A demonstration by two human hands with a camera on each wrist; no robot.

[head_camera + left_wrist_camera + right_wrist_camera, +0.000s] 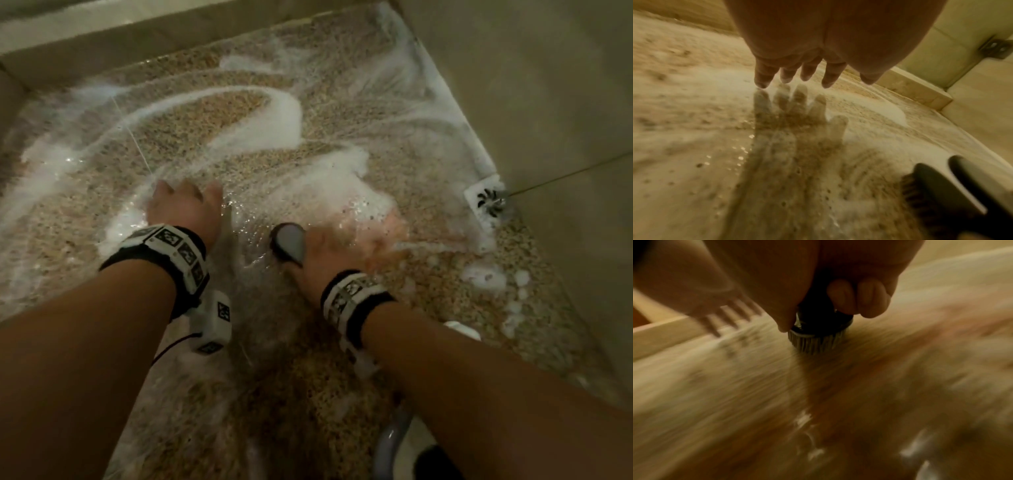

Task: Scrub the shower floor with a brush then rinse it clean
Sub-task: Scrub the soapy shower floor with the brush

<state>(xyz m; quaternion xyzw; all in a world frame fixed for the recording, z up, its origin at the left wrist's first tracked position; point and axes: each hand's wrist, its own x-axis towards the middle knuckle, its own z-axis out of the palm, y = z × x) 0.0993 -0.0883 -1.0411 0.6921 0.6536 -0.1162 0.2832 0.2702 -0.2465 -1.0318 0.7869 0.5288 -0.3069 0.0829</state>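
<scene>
Dark brush (287,244) is standing bristles-down on the pebbled shower floor (191,113); white foam is streaking the wet floor.

A bathroom shower: soapy pebble floor (308,394), corner drain (488,200).

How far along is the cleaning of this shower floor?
Done: white foam is spread across the pebbled shower floor. In hand: the right hand grips the dark grey scrub brush, bristles on the floor; the left hand is spread open. Left: rinsing, since foam covers the corner drain area.
</scene>
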